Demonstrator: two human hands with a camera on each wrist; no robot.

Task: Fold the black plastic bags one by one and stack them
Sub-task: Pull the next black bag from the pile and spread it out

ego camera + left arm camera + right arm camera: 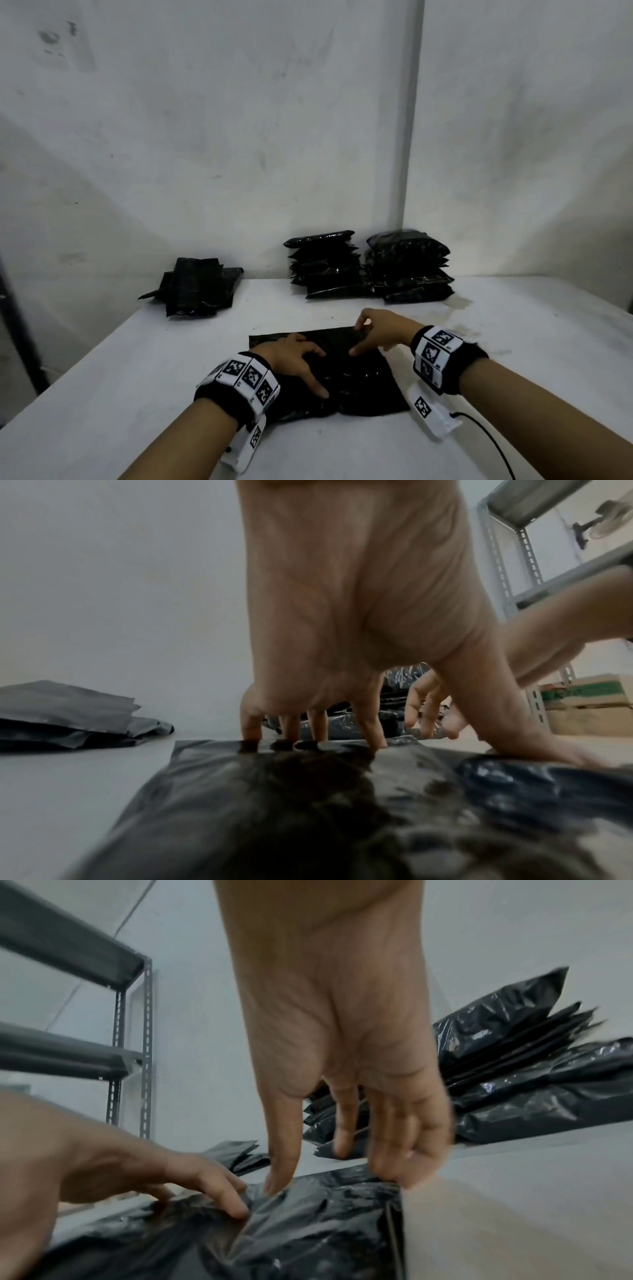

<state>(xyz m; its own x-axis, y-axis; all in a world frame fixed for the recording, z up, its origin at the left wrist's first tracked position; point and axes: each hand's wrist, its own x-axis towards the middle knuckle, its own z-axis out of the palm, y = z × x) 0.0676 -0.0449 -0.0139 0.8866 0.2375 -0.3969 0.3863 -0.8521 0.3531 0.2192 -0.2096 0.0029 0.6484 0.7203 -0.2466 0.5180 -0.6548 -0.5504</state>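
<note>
Left hand (342, 615) presses bag (359, 380) flat; right-wrist view shows right hand (342, 1042) pinching its edge.

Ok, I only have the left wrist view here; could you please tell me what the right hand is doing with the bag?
Observer: The right hand curls its fingers over the far right corner of the black bag, with its thumb tip on top.
Operator: Thank you. What is hidden behind the left palm?
Observer: A stack of folded bags and a second stack stand side by side against the wall.
Operator: Is anything trailing nearby?
Observer: A black cable runs from the right wristband over the table towards the person.
</note>
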